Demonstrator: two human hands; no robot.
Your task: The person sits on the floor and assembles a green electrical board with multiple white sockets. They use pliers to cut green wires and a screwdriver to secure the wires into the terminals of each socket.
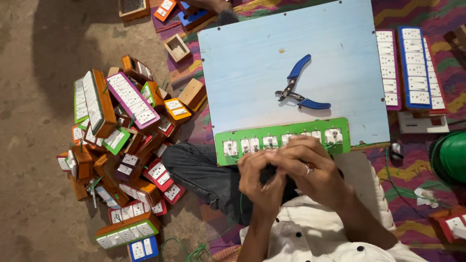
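My left hand [259,182] and my right hand [310,170] are pressed together over my lap, fingers curled around a small dark object [268,173] that is mostly hidden. Just beyond them lies a long green switch plate [281,140] with several white sockets, at the near edge of a pale blue board [252,63]. Blue-handled pliers [298,90] rest open on the board, untouched. A ring shows on my right hand.
A pile of wooden switch boxes [121,145] with white sockets covers the floor on the left. More socket strips [412,65] lie on the right on a patterned rug. A green round object [451,155] sits at the right edge. Green wire [194,252] trails near my knee.
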